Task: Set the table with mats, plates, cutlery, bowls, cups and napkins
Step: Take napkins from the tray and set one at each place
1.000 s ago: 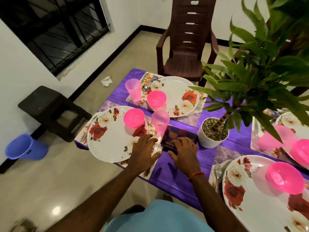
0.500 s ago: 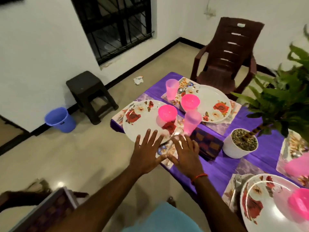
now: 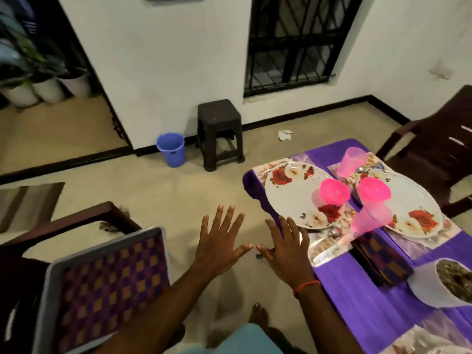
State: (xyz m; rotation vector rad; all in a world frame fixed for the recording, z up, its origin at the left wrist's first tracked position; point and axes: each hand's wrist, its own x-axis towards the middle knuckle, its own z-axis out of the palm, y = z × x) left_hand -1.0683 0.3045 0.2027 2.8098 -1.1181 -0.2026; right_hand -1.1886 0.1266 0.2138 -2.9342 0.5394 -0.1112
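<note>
My left hand (image 3: 221,241) and my right hand (image 3: 286,247) are held flat with fingers spread, empty, just off the near left corner of the purple-clothed table (image 3: 337,279). Two floral plates (image 3: 288,198) (image 3: 413,205) lie on floral mats, each carrying a pink bowl (image 3: 332,195) (image 3: 374,189). A pink cup (image 3: 370,219) stands between the plates and another pink cup (image 3: 353,158) farther back. A spoon (image 3: 329,236) lies on the near mat. A dark checked folded napkin (image 3: 380,261) rests right of my right hand.
A grey tray with a checked purple lining (image 3: 102,284) sits on a dark chair at lower left. A white plant pot (image 3: 439,284) stands on the table. A dark stool (image 3: 219,131), a blue bucket (image 3: 170,149) and a brown chair (image 3: 439,146) surround the table.
My view has swung left toward the tray. Both hands lifted off the napkin, opened flat and drew back from the table toward its near left corner.
</note>
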